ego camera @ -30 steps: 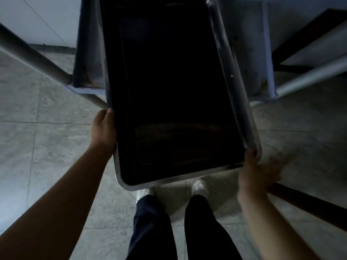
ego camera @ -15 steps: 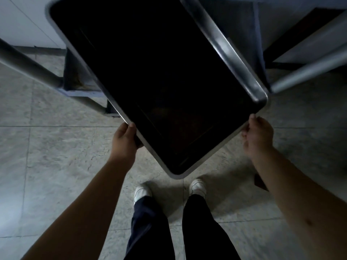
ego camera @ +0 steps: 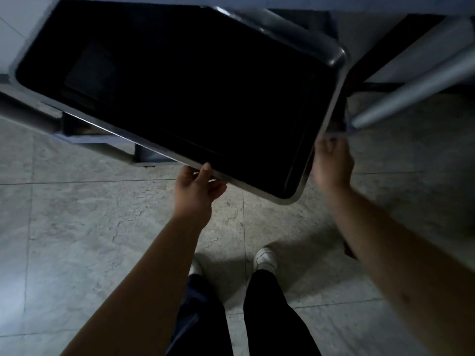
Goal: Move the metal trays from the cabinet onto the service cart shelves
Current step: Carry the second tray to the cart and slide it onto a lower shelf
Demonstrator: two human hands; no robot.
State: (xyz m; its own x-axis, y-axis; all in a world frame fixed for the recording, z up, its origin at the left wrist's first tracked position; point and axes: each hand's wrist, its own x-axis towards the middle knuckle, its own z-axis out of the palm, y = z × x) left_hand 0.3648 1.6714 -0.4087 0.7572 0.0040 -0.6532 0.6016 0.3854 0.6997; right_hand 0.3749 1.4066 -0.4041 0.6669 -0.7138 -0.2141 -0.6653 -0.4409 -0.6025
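A large rectangular metal tray (ego camera: 185, 93) with a dark inside and a bright rim fills the upper half of the view, turned so its long side runs left to right. My left hand (ego camera: 196, 190) grips its near long edge from below, thumb on the rim. My right hand (ego camera: 331, 168), blurred, holds the short right edge near the tray's near corner. The tray hangs over the grey service cart (ego camera: 84, 134), hiding most of the cart's shelf.
Two slanted metal tubes frame the cart: one at the left (ego camera: 28, 116), one at the right (ego camera: 416, 91). Grey tiled floor (ego camera: 90, 227) lies below. My legs and white shoes (ego camera: 264, 258) stand at the bottom centre. A dark opening shows at the top right.
The tray has swung counter-clockwise from lengthwise to nearly crosswise. My left hand slid right along the near edge, and my right hand rose along the right edge.
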